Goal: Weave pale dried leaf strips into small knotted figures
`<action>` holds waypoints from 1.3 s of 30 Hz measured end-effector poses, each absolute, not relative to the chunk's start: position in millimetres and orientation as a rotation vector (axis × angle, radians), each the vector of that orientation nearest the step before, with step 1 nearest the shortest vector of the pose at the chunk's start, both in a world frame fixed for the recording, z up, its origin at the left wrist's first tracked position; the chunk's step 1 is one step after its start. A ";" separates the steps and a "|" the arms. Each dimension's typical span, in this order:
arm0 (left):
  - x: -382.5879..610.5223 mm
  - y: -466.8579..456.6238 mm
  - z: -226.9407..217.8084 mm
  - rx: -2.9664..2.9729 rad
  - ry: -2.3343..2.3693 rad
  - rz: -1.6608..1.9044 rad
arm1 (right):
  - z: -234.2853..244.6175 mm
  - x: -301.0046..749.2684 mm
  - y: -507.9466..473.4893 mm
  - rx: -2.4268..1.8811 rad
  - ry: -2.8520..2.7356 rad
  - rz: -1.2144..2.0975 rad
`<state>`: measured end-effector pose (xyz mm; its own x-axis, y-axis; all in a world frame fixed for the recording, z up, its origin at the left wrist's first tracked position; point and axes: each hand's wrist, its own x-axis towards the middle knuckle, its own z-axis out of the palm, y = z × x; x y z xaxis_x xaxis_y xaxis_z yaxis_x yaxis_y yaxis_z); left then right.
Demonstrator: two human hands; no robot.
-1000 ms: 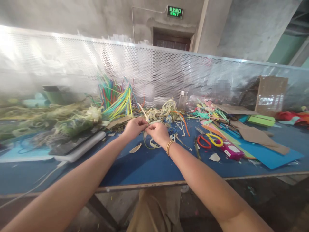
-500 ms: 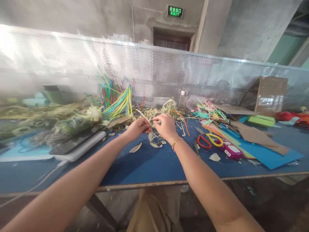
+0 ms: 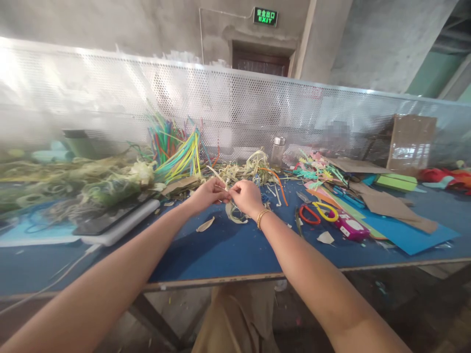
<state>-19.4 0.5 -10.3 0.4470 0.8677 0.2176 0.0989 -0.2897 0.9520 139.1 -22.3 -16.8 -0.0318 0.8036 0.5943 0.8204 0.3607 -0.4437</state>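
Note:
Over the middle of the blue table, both hands meet at the fingertips. A thin pale strip (image 3: 214, 173), like dried husk or leaf, sticks up out of my left hand (image 3: 209, 192), whose fingers are pinched on it. My right hand (image 3: 247, 197), with a gold bracelet at the wrist, is closed in a pinch against the left fingertips; its fingers appear to grip the same strip, partly hidden. Below the hands lies a curled pale strip (image 3: 235, 214). A loose husk piece (image 3: 205, 224) rests nearer to me.
Husk strips (image 3: 110, 181) are heaped at left beside a dark phone and white power bank (image 3: 121, 228). Colourful pipe cleaners (image 3: 180, 152) and a glass bottle (image 3: 278, 151) stand behind. Scissors (image 3: 318, 213), a purple box (image 3: 349, 225), coloured paper and cardboard (image 3: 393, 208) lie at right.
My right hand has moved slightly left and down, closing the small gap to the left fingertips. The strip still stands out of my left hand. The view has shifted slightly.

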 end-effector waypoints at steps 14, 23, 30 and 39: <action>-15.2 3.2 -13.7 1.482 0.899 1.165 | -12.3 144.7 -19.4 -1.462 -1.773 0.244; -20.1 3.7 -11.7 2.030 0.979 1.319 | -14.0 144.3 -19.3 -1.472 -1.769 0.307; -26.8 9.2 -11.2 2.397 1.048 1.212 | -16.3 146.0 -18.7 -1.443 -1.762 0.383; -21.9 6.2 -12.0 2.152 0.940 1.043 | -15.5 147.7 -18.5 -1.421 -1.746 0.340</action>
<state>-21.9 6.2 -12.0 0.4505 0.7834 0.4282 0.3441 -0.5949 0.7264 147.7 -18.5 -15.5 -0.0068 0.9028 0.4301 0.6756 0.3213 -0.6636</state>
